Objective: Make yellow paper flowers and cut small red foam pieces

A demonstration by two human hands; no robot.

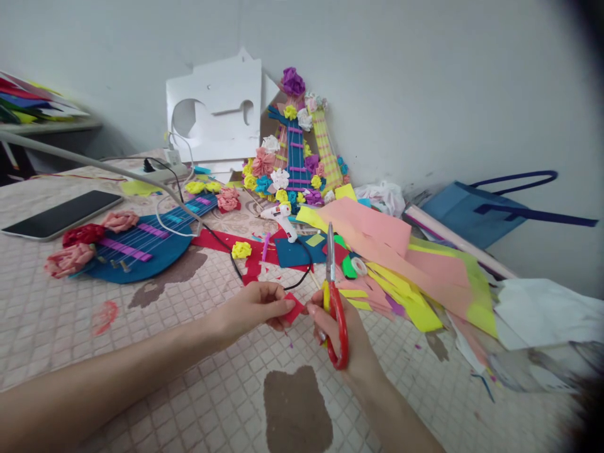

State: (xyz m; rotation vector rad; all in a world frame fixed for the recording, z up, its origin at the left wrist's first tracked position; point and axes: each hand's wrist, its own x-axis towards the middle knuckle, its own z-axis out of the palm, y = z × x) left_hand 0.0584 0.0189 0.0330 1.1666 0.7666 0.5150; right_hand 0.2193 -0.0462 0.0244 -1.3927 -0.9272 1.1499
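Observation:
A small red piece of paper [294, 308] is pinched between the thumb and fingers of my left hand [267, 305]. My right hand [346, 330] is closed around a pair of scissors [337, 321] with red and yellow handles. The blades point up and away, and look nearly closed. My right fingertips come close to the paper's right edge; whether they touch it I cannot tell. Just beyond my hands lie a white hot glue gun [283, 220], a yellow paper flower [241, 250] and a dark blue sheet [297, 251].
A blue paper guitar [141, 245] with flowers lies left, near a phone [63, 214]. Decorated guitars [297, 151] lean at the wall beside white cut-out board [217, 113]. Coloured paper [377, 233] is heaped right, before a blue bag [472, 211]. A black cord [221, 238] crosses the table.

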